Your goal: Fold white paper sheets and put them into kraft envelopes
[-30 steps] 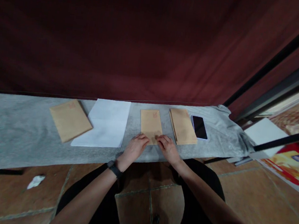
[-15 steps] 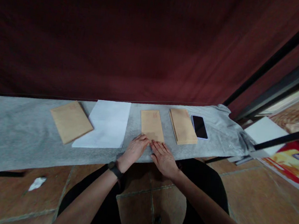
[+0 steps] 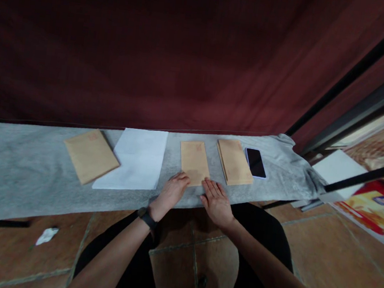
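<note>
A brown paper envelope (image 3: 195, 160) lies flat in the middle of the grey cloth. At its near left corner rests my left hand (image 3: 172, 192), with a dark watch on the wrist; its fingers are bent together at the edge, and whether they pinch the paper is too small to tell. My right hand (image 3: 217, 202) lies flat with fingers stretched out, fingertips at the near right corner. To the right are a stack of brown envelopes (image 3: 236, 163) and a phone (image 3: 256, 163). White paper (image 3: 141, 159) and more brown envelopes (image 3: 91, 156) lie to the left, the envelopes overlapping the paper.
The grey cloth (image 3: 17, 164) covers a long narrow surface before a dark red curtain (image 3: 188, 59). Black bars (image 3: 358, 71) and a red and yellow box (image 3: 383, 207) stand at the right. A white scrap (image 3: 46, 236) is on the tiled floor.
My right hand has slid right along the near edge of the middle envelope, away from my left hand. My left hand has barely moved.
</note>
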Tool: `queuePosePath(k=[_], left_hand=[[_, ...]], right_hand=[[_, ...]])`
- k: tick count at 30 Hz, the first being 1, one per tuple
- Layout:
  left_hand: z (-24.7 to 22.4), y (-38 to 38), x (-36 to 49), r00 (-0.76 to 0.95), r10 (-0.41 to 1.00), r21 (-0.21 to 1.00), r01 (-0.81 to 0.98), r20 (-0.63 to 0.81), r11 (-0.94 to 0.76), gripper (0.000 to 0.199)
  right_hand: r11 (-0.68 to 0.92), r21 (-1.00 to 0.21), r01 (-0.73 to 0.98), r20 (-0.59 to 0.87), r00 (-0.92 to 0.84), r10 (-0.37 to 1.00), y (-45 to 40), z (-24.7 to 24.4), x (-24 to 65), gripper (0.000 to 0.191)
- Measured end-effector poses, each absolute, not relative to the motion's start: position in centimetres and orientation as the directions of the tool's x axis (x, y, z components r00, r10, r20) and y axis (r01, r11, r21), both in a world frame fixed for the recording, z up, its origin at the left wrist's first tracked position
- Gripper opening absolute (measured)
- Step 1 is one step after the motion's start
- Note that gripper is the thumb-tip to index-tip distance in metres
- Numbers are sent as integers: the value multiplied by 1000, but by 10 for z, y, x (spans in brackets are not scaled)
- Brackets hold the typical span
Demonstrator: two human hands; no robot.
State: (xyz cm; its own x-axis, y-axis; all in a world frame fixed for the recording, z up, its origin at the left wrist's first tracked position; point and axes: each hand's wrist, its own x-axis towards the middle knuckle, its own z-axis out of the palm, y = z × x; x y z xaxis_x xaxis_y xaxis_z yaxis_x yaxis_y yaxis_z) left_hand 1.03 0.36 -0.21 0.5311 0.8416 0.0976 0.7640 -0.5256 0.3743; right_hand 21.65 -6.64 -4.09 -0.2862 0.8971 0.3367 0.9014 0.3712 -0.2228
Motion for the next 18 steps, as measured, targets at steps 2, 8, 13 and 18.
queuePosePath(k=[2,8,13,18], left_hand=[[-1,3,9,519,850,379,771,92,-512,19],[4,-2,8,537,839,320,784,80,-532,22],[-5,-12,18,618,779,261,739,106,-621,39],[-27,-20,36,661,737,269,691,142,-671,54]], right_hand=[[359,-225,906,342,-271,900,-67,-41,217,55],[334,-236,912,356,-239,903,-68,-41,211,55],[357,-236,904,346,-266,900,-73,-44,206,56],[360,-254,898,350,-261,900,-74,-47,207,54]])
